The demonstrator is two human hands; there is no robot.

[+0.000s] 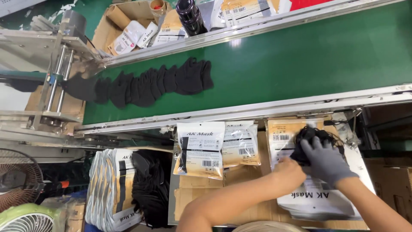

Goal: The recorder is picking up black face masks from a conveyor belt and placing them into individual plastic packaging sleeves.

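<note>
Below green conveyor [300, 60]: right hand [326, 161] grip closed on black masks [311, 135], left hand [289, 169] steadying pouch [283, 133].

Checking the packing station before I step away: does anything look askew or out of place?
Mostly orderly. The black masks on the green belt lie in an overlapping row, and two filled pouches hang tilted over the cardboard's edge.

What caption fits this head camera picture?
Gloved right hand and bare left hand press black masks onto a pouch.
</note>
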